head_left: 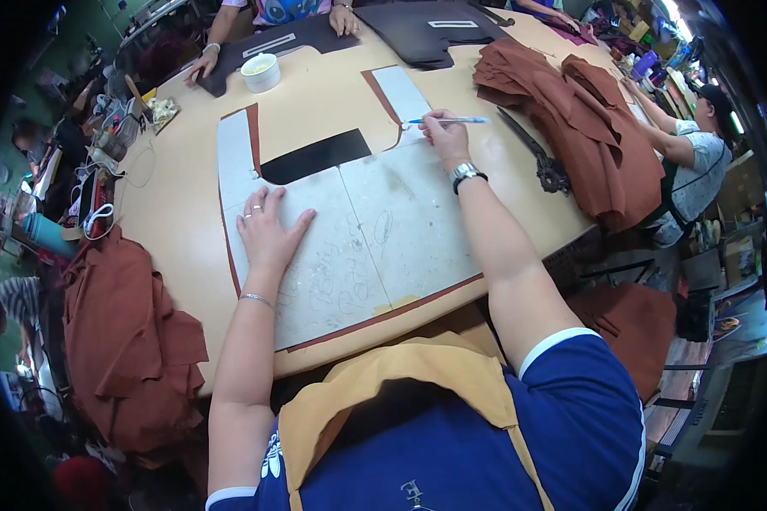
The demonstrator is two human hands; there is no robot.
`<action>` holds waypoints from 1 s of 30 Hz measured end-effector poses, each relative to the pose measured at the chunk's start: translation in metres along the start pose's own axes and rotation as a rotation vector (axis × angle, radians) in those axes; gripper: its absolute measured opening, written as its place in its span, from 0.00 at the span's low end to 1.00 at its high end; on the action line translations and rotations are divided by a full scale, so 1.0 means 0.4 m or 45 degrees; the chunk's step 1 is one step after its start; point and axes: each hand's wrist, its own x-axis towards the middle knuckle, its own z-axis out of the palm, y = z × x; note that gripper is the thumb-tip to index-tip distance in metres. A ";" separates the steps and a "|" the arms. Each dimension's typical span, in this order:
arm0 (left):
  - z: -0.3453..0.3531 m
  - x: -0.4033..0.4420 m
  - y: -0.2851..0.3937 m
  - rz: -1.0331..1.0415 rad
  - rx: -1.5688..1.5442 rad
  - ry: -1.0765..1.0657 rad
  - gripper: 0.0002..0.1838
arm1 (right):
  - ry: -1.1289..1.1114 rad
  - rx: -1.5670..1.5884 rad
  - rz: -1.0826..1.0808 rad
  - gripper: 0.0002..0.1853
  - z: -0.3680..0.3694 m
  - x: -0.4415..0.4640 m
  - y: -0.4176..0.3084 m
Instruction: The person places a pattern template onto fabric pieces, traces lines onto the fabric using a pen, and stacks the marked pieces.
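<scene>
A grey-white pattern template (400, 234) with two upright arms and pencil writing lies on the table before me. Reddish-brown sheet material (253, 136) shows beneath it along several edges. My left hand (273, 230) rests on the template's left part, fingers spread and holding nothing. In my right hand (447, 145) is a blue-and-white pen (470, 120), held nearly level at the inner base of the template's right arm. The pen's tip is too small to tell whether it touches. A black rectangular area (315, 157) shows in the gap between the arms.
Dark scissors (544, 162) lie to the right, beside a heap of reddish-brown pieces (571, 128). Another brown heap (128, 341) hangs at the table's left edge. A white cup (261, 74) stands farther back, near dark cut pieces (426, 34) and a co-worker's hands (343, 20).
</scene>
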 end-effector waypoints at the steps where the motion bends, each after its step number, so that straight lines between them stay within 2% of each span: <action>1: 0.001 -0.001 0.000 0.003 0.001 0.004 0.35 | 0.025 -0.006 -0.003 0.12 -0.013 -0.021 -0.029; 3: 0.003 -0.005 -0.001 -0.002 -0.014 -0.029 0.35 | 0.069 -0.022 -0.007 0.12 -0.063 -0.095 -0.077; 5: 0.003 -0.006 -0.006 -0.021 -0.044 -0.098 0.37 | 0.059 -0.682 -0.465 0.15 -0.146 -0.149 -0.061; 7: -0.006 -0.014 -0.015 -0.012 -0.185 -0.220 0.39 | -0.047 -1.038 -0.215 0.16 -0.195 -0.239 -0.120; 8: -0.013 -0.021 -0.021 -0.010 -0.255 -0.283 0.40 | -0.058 -1.004 -0.193 0.16 -0.215 -0.265 -0.116; 11: -0.049 -0.056 -0.056 -0.003 -0.529 -0.214 0.46 | -0.088 -0.818 -0.096 0.18 -0.246 -0.293 -0.109; 14: -0.062 -0.101 -0.063 -0.182 0.011 -0.156 0.53 | -0.098 -0.515 0.081 0.22 -0.245 -0.289 -0.123; 19: -0.073 -0.108 -0.043 -0.297 0.099 -0.181 0.61 | -0.142 -0.146 0.386 0.25 -0.226 -0.257 -0.153; 21: -0.070 -0.111 -0.048 -0.334 0.130 -0.171 0.62 | -0.123 -0.539 -0.032 0.25 -0.217 -0.245 -0.116; 25: -0.070 -0.109 -0.053 -0.371 0.100 -0.190 0.64 | -0.241 -1.034 -0.147 0.28 -0.197 -0.259 -0.129; 28: -0.067 -0.111 -0.058 -0.366 0.072 -0.184 0.65 | -0.197 -0.811 -0.017 0.28 -0.208 -0.244 -0.120; 30: -0.070 -0.110 -0.058 -0.368 0.057 -0.198 0.66 | -0.140 -0.484 0.202 0.28 -0.218 -0.229 -0.141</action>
